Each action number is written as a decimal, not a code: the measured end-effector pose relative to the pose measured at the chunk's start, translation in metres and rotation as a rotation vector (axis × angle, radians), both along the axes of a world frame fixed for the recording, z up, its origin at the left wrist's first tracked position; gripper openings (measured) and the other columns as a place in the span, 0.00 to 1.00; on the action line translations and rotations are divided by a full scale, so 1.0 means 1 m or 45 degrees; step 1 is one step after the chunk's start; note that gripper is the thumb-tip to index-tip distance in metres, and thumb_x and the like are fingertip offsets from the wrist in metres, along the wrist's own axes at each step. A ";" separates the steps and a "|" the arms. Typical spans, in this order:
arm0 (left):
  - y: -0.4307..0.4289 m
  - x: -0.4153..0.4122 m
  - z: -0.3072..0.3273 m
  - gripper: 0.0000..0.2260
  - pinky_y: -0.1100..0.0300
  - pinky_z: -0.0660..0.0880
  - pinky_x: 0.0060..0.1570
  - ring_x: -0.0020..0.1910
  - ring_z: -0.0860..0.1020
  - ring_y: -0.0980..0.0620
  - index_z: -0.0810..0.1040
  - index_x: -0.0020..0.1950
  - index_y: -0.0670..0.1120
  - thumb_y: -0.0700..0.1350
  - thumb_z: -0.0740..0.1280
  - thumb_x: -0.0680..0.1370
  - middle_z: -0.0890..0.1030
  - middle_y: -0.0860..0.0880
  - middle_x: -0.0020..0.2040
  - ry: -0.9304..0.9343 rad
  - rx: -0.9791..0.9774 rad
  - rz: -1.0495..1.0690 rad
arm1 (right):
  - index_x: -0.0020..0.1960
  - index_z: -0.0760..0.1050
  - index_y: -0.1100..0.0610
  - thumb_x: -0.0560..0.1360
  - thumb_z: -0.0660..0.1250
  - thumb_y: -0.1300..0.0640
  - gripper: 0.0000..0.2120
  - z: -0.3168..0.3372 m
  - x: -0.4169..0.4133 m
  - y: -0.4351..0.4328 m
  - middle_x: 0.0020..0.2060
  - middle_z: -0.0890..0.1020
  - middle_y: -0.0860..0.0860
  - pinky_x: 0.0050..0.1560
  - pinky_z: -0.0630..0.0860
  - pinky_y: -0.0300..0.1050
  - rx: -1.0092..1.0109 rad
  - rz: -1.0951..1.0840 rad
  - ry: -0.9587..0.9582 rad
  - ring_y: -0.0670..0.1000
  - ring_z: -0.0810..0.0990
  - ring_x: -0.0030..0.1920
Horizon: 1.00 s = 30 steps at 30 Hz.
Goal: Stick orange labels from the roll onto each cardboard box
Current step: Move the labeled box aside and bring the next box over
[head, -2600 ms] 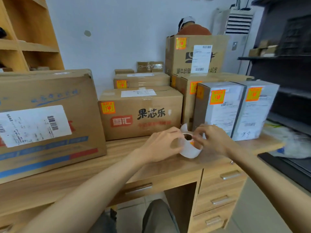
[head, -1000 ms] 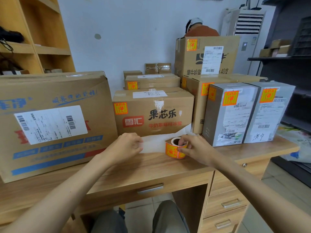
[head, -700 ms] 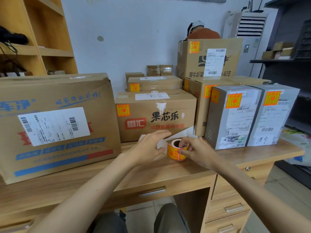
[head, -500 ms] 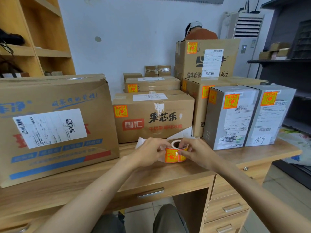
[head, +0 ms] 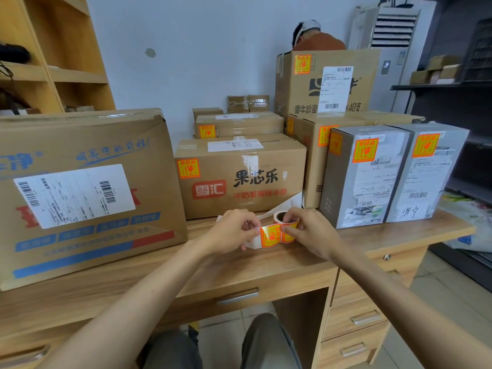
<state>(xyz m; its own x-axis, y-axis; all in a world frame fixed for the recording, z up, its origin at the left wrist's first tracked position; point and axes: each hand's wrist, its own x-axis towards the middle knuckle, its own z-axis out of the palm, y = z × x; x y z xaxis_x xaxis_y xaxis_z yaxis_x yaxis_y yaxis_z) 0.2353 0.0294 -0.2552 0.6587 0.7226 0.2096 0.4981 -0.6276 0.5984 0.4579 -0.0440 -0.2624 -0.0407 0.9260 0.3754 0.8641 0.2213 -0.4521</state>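
On the wooden desk (head: 266,267), the roll (head: 288,230) is pinched by the right hand (head: 311,233) while an orange label (head: 270,237), unlifted a moment earlier, is peeled by the pinching left hand (head: 231,231), ready for sticking.

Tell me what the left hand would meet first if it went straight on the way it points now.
The left hand, pinching the label strip, points right. It would probably meet the label roll first, held by the right hand close behind; depth is unclear.
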 end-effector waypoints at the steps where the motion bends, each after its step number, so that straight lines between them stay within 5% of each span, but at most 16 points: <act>1: 0.000 -0.001 -0.001 0.04 0.52 0.83 0.36 0.38 0.83 0.43 0.83 0.51 0.44 0.42 0.69 0.81 0.79 0.47 0.50 -0.015 -0.021 -0.006 | 0.51 0.76 0.49 0.77 0.71 0.52 0.05 0.000 -0.001 -0.001 0.49 0.78 0.44 0.39 0.66 0.35 0.026 -0.004 -0.040 0.39 0.73 0.40; 4: 0.003 -0.004 -0.003 0.03 0.55 0.83 0.36 0.40 0.83 0.44 0.83 0.50 0.46 0.42 0.70 0.81 0.80 0.47 0.51 -0.059 -0.089 0.000 | 0.55 0.72 0.51 0.77 0.70 0.50 0.11 -0.003 -0.007 -0.008 0.54 0.72 0.43 0.37 0.66 0.35 0.184 -0.028 -0.165 0.42 0.73 0.44; 7: 0.005 -0.006 -0.004 0.04 0.52 0.83 0.36 0.43 0.84 0.44 0.83 0.48 0.49 0.42 0.70 0.80 0.81 0.47 0.50 -0.112 -0.151 -0.013 | 0.47 0.69 0.51 0.76 0.71 0.49 0.11 -0.003 -0.016 -0.017 0.45 0.71 0.42 0.33 0.65 0.34 0.292 -0.042 -0.159 0.44 0.72 0.39; 18: 0.001 -0.007 -0.001 0.04 0.52 0.82 0.32 0.44 0.85 0.46 0.83 0.50 0.42 0.41 0.71 0.80 0.82 0.43 0.47 -0.222 -0.283 -0.099 | 0.45 0.78 0.49 0.77 0.68 0.45 0.08 -0.009 -0.037 -0.007 0.39 0.76 0.43 0.39 0.75 0.43 0.096 0.079 -0.120 0.44 0.75 0.40; 24: -0.003 -0.007 0.005 0.06 0.53 0.82 0.33 0.45 0.85 0.47 0.84 0.53 0.39 0.40 0.69 0.81 0.83 0.49 0.45 -0.201 -0.339 -0.132 | 0.44 0.78 0.50 0.77 0.69 0.46 0.08 -0.007 -0.037 -0.003 0.39 0.76 0.43 0.37 0.68 0.37 0.066 0.062 -0.003 0.42 0.73 0.42; 30: -0.004 -0.008 0.005 0.08 0.55 0.81 0.33 0.43 0.83 0.50 0.85 0.54 0.40 0.37 0.66 0.82 0.84 0.55 0.46 -0.188 -0.353 -0.156 | 0.43 0.77 0.50 0.76 0.68 0.43 0.11 -0.007 -0.038 -0.002 0.39 0.77 0.45 0.39 0.72 0.41 0.059 0.055 0.017 0.44 0.74 0.42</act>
